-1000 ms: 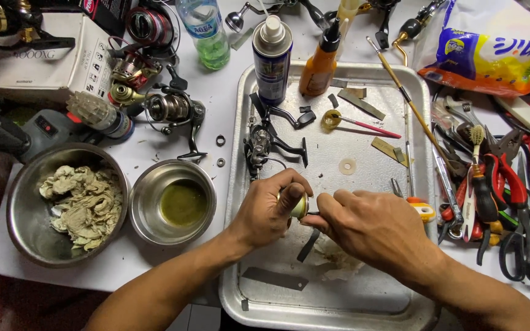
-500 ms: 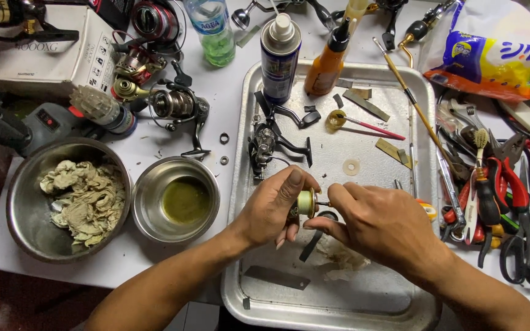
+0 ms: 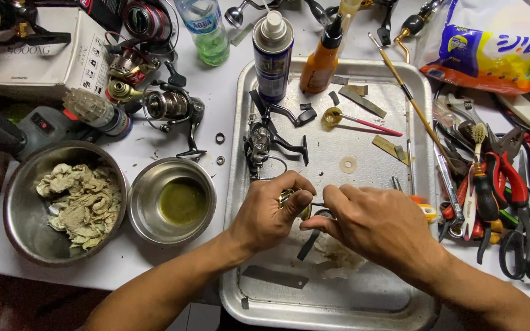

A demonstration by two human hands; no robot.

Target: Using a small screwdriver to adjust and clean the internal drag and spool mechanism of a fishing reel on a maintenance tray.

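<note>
Head view: left hand fingers pinch a small gold part mid-frame over the tray; right hand fingers pinch it too, fitting it gently.

I see a silver metal tray on a white table, with a blue-and-silver spray can and an orange bottle with a black nozzle. The small steel bowl holds olive-green liquid, the larger bowl beige, grimy rags. My left hand pinches a brass-gold reel part; red-handled pliers and a yellow-and-blue bag lie right.
</note>
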